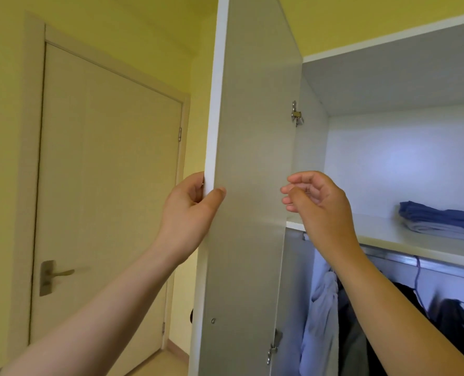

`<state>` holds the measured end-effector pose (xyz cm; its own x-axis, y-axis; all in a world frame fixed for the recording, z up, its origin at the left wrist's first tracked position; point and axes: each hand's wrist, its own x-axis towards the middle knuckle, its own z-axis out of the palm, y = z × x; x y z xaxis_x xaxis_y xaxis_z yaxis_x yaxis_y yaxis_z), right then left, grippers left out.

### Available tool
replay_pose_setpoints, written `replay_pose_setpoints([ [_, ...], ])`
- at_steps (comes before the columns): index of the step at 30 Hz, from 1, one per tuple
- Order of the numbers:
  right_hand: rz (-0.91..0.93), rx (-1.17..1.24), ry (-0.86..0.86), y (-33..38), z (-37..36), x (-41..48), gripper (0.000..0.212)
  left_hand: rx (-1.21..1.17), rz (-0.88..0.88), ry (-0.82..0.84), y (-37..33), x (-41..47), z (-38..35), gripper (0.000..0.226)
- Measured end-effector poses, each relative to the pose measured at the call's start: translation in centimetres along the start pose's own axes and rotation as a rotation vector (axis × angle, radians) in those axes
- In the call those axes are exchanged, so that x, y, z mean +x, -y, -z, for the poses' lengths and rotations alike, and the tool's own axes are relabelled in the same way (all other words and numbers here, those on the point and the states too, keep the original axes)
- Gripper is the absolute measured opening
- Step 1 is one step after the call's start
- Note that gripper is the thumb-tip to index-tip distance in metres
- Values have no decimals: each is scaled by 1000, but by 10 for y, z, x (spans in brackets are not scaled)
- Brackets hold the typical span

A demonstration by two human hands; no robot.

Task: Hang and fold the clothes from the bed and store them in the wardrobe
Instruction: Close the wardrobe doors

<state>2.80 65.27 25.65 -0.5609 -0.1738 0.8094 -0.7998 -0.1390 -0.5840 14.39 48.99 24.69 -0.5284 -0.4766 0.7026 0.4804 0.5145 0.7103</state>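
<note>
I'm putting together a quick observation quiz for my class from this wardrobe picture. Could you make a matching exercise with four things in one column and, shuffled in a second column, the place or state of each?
Column 1
1. wardrobe door
2. folded blue clothes
3. hanging clothes
4. room door

Column 2
A. shut, at the far left of the view
B. lying on the shelf
C. swung open
D. on the rail under the shelf

Pairs: 1-C, 2-B, 3-D, 4-A
</note>
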Motion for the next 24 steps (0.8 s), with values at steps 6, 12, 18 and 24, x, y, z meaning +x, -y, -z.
replay_pose_setpoints([
  [6,22,-31,-57,3,59,-10,17,-130,-86,-5,-21,-28,-47,18],
  [12,18,-104,-125,4,123,-23,16,-221,-95,48,-33,-44,-101,26],
  [18,-27,-155,-220,10,196,-38,20,-290,-110,171,-35,-57,-176,38],
  [24,-81,-242,-299,8,261,-59,21,-113,-225,378,-25,-62,-254,46],
])
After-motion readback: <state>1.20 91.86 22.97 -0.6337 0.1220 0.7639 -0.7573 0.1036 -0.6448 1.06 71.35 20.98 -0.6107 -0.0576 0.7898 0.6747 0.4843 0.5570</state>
